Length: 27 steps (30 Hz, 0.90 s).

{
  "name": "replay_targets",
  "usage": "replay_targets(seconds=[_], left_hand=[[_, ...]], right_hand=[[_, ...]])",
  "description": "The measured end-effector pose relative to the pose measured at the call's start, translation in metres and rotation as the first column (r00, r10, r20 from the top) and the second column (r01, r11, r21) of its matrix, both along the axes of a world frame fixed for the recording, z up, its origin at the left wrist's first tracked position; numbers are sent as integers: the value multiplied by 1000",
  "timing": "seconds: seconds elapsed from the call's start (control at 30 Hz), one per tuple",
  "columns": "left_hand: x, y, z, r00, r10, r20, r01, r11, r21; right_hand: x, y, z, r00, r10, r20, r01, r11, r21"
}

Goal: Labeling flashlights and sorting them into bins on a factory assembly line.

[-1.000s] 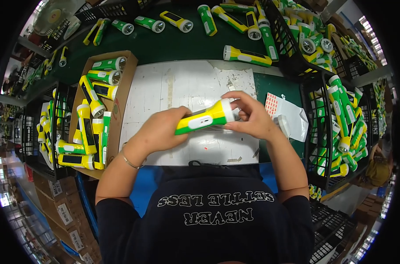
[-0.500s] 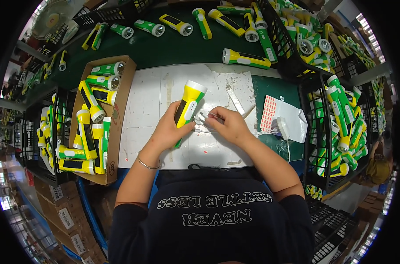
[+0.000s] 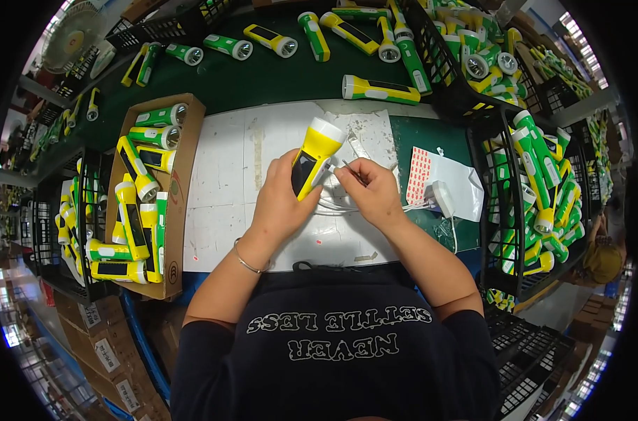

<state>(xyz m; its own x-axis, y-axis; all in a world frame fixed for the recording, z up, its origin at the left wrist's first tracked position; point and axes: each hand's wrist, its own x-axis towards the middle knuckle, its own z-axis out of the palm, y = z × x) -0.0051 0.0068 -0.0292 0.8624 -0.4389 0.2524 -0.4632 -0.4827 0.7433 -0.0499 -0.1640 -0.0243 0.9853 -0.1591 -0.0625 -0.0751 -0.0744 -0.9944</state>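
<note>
A yellow flashlight (image 3: 317,144) with a white head and a dark solar panel is tilted up over the white work board (image 3: 224,168), its head pointing away from me. My left hand (image 3: 280,200) is closed around its lower body. Close by its right side, my right hand (image 3: 375,195) pinches a small plug at the end of a white cable (image 3: 336,206). The plug's tip is at the flashlight's side; I cannot tell whether it is in a socket. From there the cable runs right to a white charger (image 3: 442,199).
A cardboard box (image 3: 186,182) of flashlights stands left, with a black crate (image 3: 80,277) beyond it. More black crates (image 3: 519,224) full of flashlights stand right. Several flashlights (image 3: 270,39) lie along the green surface at the back. A red-and-white sticker sheet (image 3: 418,174) lies near the charger.
My left hand has turned the flashlight, and its panel faces me more. The plug in my right hand has come up to the flashlight's side. The whole view has shifted slightly.
</note>
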Motion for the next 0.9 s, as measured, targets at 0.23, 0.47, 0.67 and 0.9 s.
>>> replay_targets(seconds=[0.23, 0.47, 0.67, 0.9], left_hand=[[-1, -6, 11, 997, 70, 39, -74, 992, 101], [36, 11, -7, 978, 210, 4, -206, 964, -167], [19, -7, 16, 988, -151, -26, 127, 903, -412], [8, -19, 11, 675, -598, -432, 144, 681, -718]], right_hand=[[8, 1, -2, 999, -35, -13, 35, 999, 34], [-11, -1, -2, 980, 109, 164, -5, 845, -535], [-11, -8, 11, 935, 152, 319, 86, 777, -624], [-28, -44, 41, 967, 192, 167, -52, 790, -611]])
